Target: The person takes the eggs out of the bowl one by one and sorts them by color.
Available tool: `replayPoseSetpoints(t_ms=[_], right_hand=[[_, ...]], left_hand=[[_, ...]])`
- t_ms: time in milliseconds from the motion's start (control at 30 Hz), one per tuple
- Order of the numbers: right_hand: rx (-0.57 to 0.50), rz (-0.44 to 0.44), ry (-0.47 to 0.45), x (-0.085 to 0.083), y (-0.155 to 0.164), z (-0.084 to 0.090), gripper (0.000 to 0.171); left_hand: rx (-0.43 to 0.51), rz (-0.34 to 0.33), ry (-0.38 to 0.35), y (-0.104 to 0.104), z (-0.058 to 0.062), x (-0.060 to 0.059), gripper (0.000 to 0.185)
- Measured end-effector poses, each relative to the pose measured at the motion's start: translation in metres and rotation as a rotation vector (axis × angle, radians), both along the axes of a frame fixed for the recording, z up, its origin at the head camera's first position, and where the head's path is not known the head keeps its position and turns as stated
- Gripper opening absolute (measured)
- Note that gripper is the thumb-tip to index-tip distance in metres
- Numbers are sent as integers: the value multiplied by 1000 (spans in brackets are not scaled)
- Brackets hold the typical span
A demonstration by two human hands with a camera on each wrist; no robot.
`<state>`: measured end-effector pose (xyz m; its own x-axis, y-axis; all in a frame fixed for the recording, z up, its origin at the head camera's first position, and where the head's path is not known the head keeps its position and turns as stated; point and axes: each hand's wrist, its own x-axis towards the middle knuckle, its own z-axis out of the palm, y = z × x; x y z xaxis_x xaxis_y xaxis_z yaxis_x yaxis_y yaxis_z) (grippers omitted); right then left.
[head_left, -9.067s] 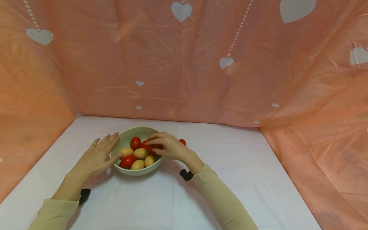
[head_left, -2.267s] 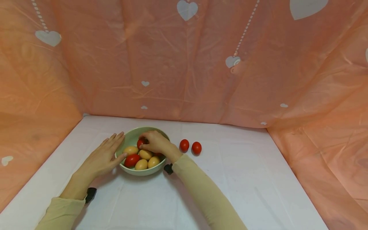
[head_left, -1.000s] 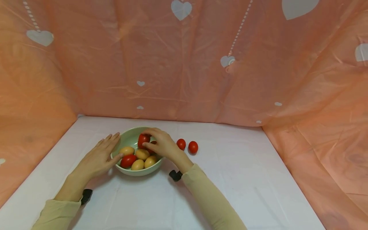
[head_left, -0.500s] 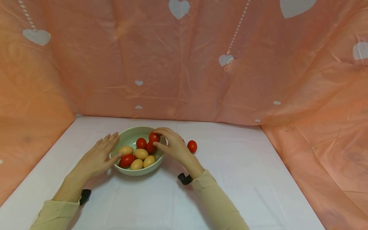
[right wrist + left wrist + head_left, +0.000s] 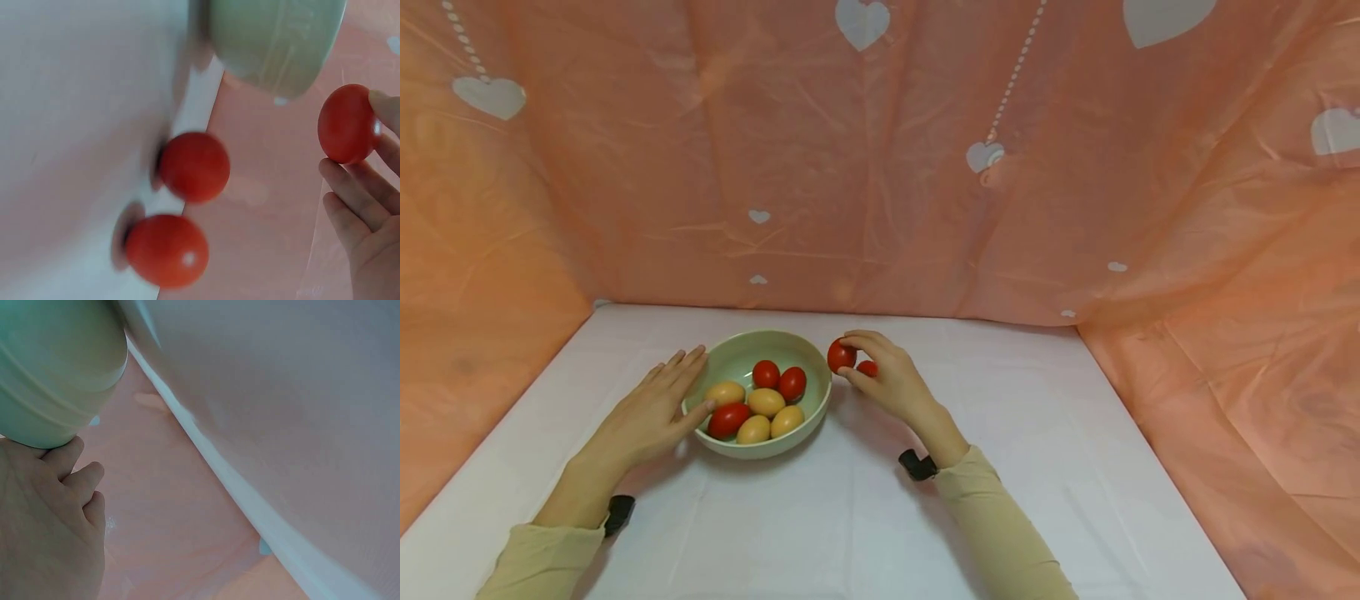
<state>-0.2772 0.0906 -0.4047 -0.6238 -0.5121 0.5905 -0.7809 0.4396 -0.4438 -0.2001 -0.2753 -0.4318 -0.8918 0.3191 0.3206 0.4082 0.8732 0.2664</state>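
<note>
A pale green bowl [image 5: 758, 449] stands on the white table and holds three red tomatoes [image 5: 792, 383] and several yellow ones [image 5: 766, 402]. My left hand [image 5: 673, 392] rests flat against the bowl's left wall, fingers straight. In the left wrist view its fingers [image 5: 65, 464] touch the bowl [image 5: 56, 369]. My right hand [image 5: 850, 360] pinches a red tomato [image 5: 841, 356] just right of the bowl's rim, above the table. In the right wrist view that held tomato [image 5: 347, 123] hangs above two red tomatoes [image 5: 194, 165] on the table. From the head, the hand hides all but part of one [image 5: 868, 367].
Orange sheeting with white hearts [image 5: 861, 21] closes in the back and both sides of the table. White cloth [image 5: 850, 517] covers the table in front of the bowl and out to the right.
My right hand has lifted a red tomato out of the bowl and carried it right, past the rim. The left hand has stayed against the bowl.
</note>
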Motion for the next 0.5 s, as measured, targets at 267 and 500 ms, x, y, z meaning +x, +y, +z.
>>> replayPoseSetpoints(t_ms=[267,500], right_hand=[[15,-25,-12,-5,28,-3,39],[24,-29,-23,-9,52,0,41]], left_hand=[[4,-1,6,0,1,0,76],[10,-4,4,0,1,0,76]])
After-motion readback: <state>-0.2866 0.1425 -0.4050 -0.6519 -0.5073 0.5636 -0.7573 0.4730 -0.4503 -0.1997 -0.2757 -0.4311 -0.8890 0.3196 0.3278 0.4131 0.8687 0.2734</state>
